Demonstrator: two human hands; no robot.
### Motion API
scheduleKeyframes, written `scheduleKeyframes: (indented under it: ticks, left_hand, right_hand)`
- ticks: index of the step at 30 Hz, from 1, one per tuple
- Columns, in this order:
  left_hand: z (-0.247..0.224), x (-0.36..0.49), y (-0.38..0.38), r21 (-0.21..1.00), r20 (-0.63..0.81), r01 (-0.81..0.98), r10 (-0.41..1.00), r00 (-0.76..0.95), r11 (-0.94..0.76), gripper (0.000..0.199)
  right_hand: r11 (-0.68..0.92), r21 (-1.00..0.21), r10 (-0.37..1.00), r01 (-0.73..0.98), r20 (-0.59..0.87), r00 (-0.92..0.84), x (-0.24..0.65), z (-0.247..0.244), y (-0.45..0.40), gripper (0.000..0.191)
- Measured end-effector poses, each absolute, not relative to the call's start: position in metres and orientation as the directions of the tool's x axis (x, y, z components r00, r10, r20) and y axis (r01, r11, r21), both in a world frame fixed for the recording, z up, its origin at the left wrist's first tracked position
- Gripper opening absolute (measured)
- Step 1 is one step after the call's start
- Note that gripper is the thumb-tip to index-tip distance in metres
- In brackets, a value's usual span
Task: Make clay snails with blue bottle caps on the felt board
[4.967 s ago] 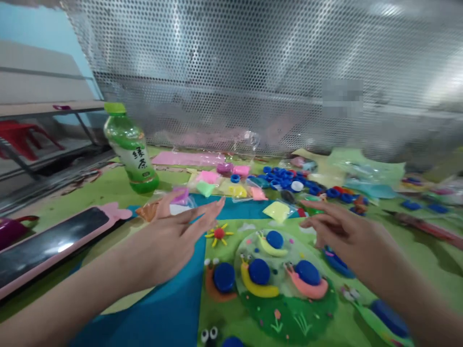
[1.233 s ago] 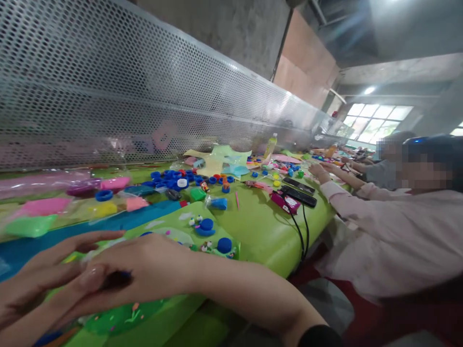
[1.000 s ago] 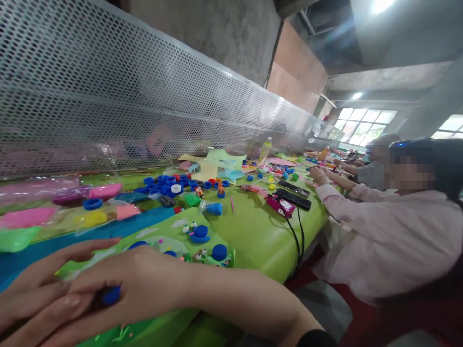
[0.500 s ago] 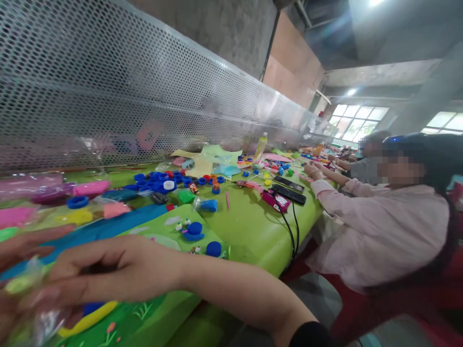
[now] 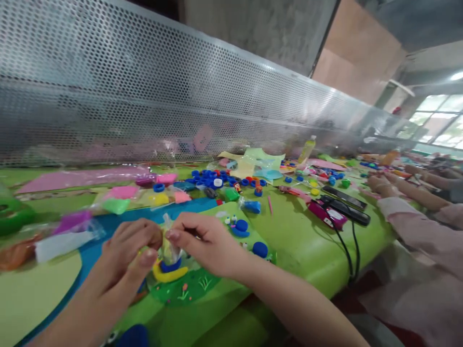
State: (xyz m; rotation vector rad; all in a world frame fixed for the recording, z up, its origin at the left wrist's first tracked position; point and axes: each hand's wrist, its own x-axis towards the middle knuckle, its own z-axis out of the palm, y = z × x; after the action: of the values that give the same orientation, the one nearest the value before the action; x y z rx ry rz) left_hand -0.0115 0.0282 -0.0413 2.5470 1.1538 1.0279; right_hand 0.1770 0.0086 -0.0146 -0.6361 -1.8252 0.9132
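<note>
Both hands meet over a green clay picture (image 5: 195,289) at the lower middle. My right hand (image 5: 213,243) pinches the edge of a small clear plastic bag (image 5: 170,249) with pale yellow clay inside. My left hand (image 5: 132,253) is closed at the bag's other side, its fingertips against it; a bit of yellow-green shows by the thumb. Just under the bag lie a yellow clay curve (image 5: 171,275) and a blue clay piece, partly hidden. Blue clay snails (image 5: 240,227) with white eyes sit on the picture's right side.
Bagged clay in pink, purple and orange lies at the left, near a purple piece (image 5: 74,221). Blue rings (image 5: 206,178) are heaped behind. A magenta box (image 5: 327,215) with black cables and phones stands right, beside a co-worker's pink sleeve (image 5: 415,231). A perforated metal screen (image 5: 144,96) runs behind.
The view has swung left, so both hands now appear nearer the middle and the co-worker is mostly out of frame. The small bag stays between my hands.
</note>
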Motion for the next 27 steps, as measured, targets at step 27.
scheduleKeyframes:
  ticks: [27]
  left_hand:
    - [-0.020, 0.008, -0.003, 0.153, 0.805, 0.616, 0.459, 0.375, -0.772, 0.016]
  right_hand:
    - [0.704, -0.710, 0.647, -0.032, 0.658, -0.385, 0.169, -0.016, -0.005, 0.016]
